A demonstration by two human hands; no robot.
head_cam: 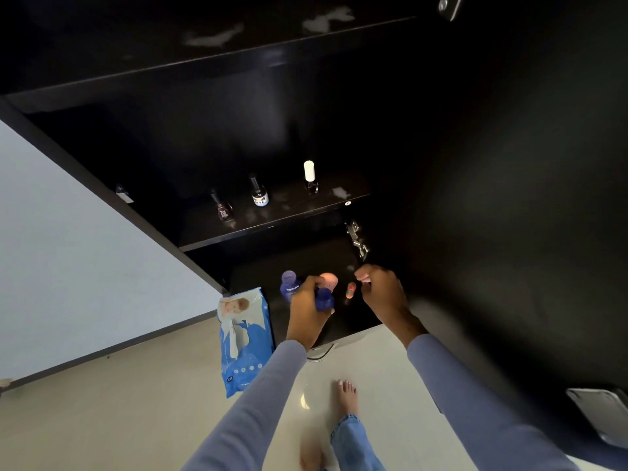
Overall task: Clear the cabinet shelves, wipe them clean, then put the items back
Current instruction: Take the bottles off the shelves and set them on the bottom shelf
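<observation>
- Three small nail polish bottles stand in a row on the middle shelf of the dark cabinet: a dark one at the left, a labelled one in the middle, a white-capped one at the right.
- On the bottom shelf, the left hand grips a dark blue bottle, just in front of a pink-capped bottle.
- A purple bottle stands just left of that hand.
- A small orange bottle stands between the two hands.
- The right hand hovers with fingers curled, holding nothing.
- A blue pack of wipes lies on the pale floor by the cabinet's left corner.
</observation>
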